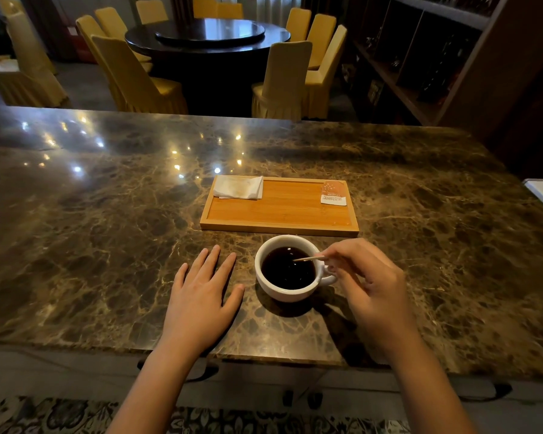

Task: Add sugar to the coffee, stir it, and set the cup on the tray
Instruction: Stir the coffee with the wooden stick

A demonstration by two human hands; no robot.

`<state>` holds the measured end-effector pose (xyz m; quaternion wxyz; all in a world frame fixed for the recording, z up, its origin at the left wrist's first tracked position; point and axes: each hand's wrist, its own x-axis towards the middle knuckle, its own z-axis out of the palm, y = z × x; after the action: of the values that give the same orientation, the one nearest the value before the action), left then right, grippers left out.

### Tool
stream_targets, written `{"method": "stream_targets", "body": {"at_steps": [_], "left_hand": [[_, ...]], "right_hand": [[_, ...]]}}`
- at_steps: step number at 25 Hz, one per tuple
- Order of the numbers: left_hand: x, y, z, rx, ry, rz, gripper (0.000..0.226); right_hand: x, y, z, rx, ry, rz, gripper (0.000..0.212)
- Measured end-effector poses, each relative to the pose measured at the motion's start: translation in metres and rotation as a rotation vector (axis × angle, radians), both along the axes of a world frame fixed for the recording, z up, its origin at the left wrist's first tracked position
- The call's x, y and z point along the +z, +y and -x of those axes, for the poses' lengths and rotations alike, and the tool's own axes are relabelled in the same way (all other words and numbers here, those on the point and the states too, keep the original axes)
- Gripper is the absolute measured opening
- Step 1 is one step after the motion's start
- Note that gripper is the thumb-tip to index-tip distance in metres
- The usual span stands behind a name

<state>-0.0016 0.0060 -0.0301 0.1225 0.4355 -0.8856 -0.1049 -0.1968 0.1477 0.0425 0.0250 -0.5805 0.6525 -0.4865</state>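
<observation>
On the marble counter (420, 189) a wooden tray (279, 228) lies just beyond the cup (290, 292), apart from it, with a folded white napkin (239, 187) in its far left corner and an orange sugar packet (334, 193) in its far right corner; the tray's middle is bare. The white cup, full of dark coffee, stands near the counter's front edge, handle pointing right. The right hand (370, 286) pinches a thin stir stick (308, 258), lying left-right, its tip in the coffee. The left hand (201, 296) rests flat, fingers spread, beside the cup.
</observation>
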Motion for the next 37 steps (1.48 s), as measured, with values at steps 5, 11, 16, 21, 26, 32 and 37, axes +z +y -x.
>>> {"method": "stream_targets", "body": {"at_steps": [5,11,16,21,26,32,37], "left_hand": [[0.000,0.000,0.001,0.001,0.009,-0.001,0.058],[0.000,-0.001,0.000,0.000,0.007,-0.004,0.059],[-0.001,-0.001,0.000,-0.002,0.004,0.003,0.059],[-0.001,0.000,0.000,-0.003,0.008,0.002,0.058],[0.000,0.000,0.000,-0.001,0.004,-0.002,0.058],[-0.001,-0.001,0.000,0.000,-0.001,-0.005,0.059],[-0.002,-0.001,0.000,0.000,0.011,-0.001,0.058]], "right_hand": [[0.012,0.008,-0.001,0.046,0.043,-0.048,0.015],[0.001,0.000,-0.008,0.074,-0.421,0.004,0.021],[-0.005,-0.006,-0.007,-0.036,-0.350,0.046,0.014],[0.010,0.006,0.003,-0.064,0.000,0.002,0.014],[0.013,0.009,-0.001,-0.045,-0.123,-0.049,0.017],[0.000,-0.007,-0.012,0.008,-0.408,0.005,0.018],[0.006,-0.001,0.000,-0.082,-0.081,0.027,0.017]]}}
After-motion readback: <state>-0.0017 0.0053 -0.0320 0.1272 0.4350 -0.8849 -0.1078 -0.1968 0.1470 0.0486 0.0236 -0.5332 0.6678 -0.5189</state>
